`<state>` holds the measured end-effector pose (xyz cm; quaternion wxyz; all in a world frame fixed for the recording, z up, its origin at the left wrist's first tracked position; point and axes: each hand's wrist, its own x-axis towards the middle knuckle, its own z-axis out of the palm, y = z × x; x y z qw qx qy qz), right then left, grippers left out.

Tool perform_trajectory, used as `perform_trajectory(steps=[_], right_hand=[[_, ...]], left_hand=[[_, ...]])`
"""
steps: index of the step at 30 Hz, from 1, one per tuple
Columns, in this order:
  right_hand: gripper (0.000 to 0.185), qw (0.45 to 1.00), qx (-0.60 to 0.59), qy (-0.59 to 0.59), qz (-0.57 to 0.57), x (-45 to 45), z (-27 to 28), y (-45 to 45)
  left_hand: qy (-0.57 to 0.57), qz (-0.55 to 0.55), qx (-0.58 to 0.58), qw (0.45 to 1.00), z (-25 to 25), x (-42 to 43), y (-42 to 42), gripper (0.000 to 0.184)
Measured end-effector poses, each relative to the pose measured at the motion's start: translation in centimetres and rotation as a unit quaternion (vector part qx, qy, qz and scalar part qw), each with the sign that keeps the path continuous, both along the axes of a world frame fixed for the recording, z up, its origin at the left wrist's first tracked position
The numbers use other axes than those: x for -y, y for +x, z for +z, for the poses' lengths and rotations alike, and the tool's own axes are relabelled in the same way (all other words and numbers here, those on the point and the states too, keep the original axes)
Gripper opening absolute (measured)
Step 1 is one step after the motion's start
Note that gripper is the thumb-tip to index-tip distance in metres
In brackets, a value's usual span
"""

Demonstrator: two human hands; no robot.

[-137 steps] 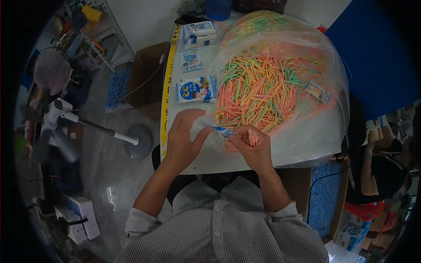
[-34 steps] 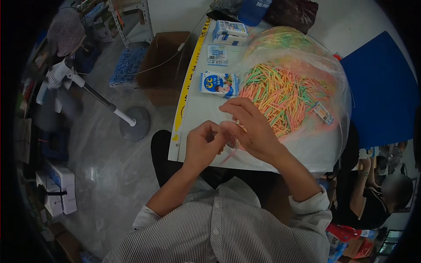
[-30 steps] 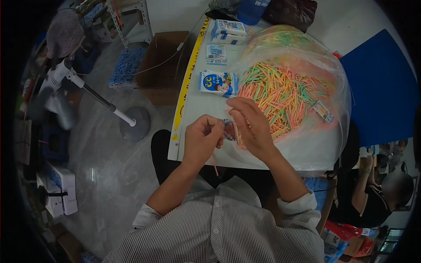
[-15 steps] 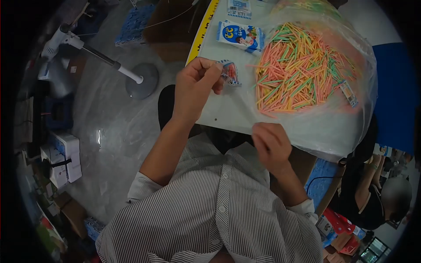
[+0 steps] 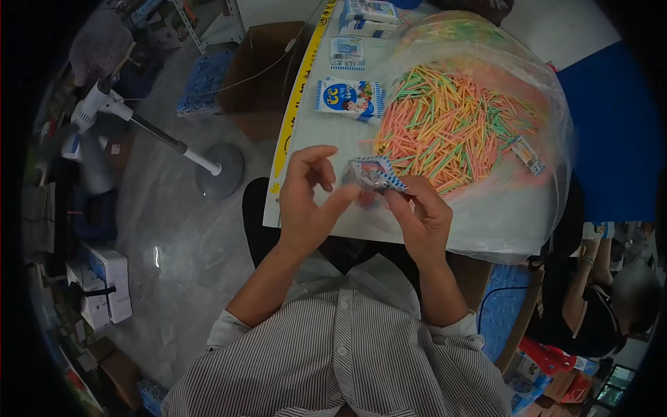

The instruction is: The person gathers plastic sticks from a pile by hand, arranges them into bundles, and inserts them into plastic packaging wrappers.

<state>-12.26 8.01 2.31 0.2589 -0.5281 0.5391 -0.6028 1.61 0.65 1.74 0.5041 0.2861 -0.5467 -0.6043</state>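
Note:
My right hand [image 5: 422, 217] pinches one end of a small blue-and-white printed packet [image 5: 374, 172], which is partly see-through. The packet is held above the table's near part. My left hand [image 5: 306, 198] is just to its left, fingers curved and apart; whether the thumb touches the packet I cannot tell. Beyond my right hand lies a big clear plastic bag [image 5: 549, 208], open over a heap of thin pink, yellow and green sticks [image 5: 451, 125]. A small packet [image 5: 528, 156] rests on the heap's right side.
Another blue-and-white packet [image 5: 350, 98] lies on the table [image 5: 295, 208], with a paler packet [image 5: 347, 53] and a stack of packets [image 5: 368, 15] behind it. A fan [image 5: 160, 142] stands on the floor at left. Another person [image 5: 583, 299] is at the right.
The small packet has gone from my left hand to my right hand. My right hand has moved up to it, and my left fingers have spread. The view has shifted.

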Motion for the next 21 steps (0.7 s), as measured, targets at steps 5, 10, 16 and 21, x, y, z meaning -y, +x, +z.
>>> perform_trajectory(steps=[5,10,16,21], right_hand=[[0.018,0.972,0.233,0.013,0.027,-1.0,-0.1,-0.4],[0.019,0.986,0.160,0.049,-0.010,-1.8,0.2,-1.3],[0.020,0.993,-0.113,-0.009,-0.038,-2.9,1.4,-6.0],[0.018,0.938,-0.041,0.015,-0.344,-4.6,2.0,-17.6]], left_hand=[[0.029,-0.130,0.002,0.991,-0.9,-0.2,-0.7,0.036],[0.112,-0.271,0.177,0.940,-1.3,-0.5,-0.6,0.028],[-0.078,-0.219,0.208,0.950,-0.9,-1.0,-2.0,0.025],[-0.117,-0.007,0.249,0.961,-3.0,0.0,-1.1,0.015]])
